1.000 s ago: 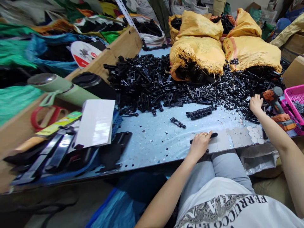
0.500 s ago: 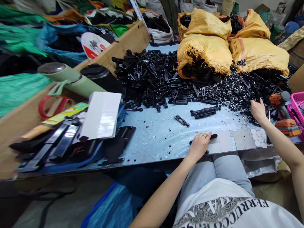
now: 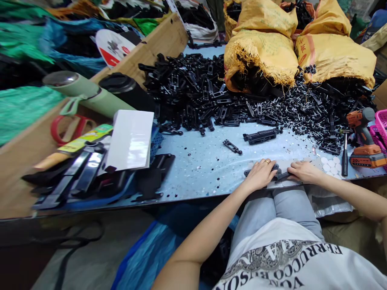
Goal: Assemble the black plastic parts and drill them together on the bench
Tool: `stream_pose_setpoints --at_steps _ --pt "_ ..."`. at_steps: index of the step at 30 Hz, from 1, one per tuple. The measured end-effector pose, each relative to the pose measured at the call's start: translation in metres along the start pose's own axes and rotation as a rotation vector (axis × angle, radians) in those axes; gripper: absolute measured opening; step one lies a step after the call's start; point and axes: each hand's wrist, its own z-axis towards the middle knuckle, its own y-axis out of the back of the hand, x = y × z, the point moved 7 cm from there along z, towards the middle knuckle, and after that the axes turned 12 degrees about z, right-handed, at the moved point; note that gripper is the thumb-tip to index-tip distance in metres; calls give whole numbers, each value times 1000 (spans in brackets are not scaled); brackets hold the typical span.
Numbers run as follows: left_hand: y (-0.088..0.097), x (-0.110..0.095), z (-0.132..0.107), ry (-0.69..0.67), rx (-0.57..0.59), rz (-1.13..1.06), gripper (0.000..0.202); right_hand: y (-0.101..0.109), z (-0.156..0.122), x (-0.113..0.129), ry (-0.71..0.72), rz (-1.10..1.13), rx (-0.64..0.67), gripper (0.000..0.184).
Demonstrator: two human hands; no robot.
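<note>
My left hand [image 3: 260,174] lies closed over a long black plastic part [image 3: 276,168] at the near edge of the blue table [image 3: 199,169]. My right hand [image 3: 304,170] rests beside it, fingers pinched on a small dark piece [image 3: 283,175] that meets the end of the black part. Both hands sit just above my grey-clad knees. A heap of black plastic strips [image 3: 193,94] fills the table's middle. A heap of small black and silver pins [image 3: 311,110] spreads to the right, behind my right hand.
Yellow woven sacks [image 3: 266,50] lie open at the back. An orange cordless drill [image 3: 364,139] and a hammer [image 3: 344,151] lie at the right, beside white round pads [image 3: 331,165]. A white card [image 3: 130,140], black handles, scissors [image 3: 68,127] and a green tube [image 3: 87,96] crowd the left.
My right hand has come back from the pin heap at the right and now sits next to my left hand at the black part. The view tilted down a little.
</note>
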Motion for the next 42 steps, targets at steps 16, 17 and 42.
stream_pose_setpoints --at_steps 16,17,42 --pt "9 2 -17 -55 -317 -105 48 38 -6 34 -73 -158 -215 27" --pt "9 2 -18 -73 -338 -107 45 41 -5 35 -61 -167 -212 26" --pt "0 -17 205 128 -59 104 29 22 -26 -110 -448 117 -588 31"
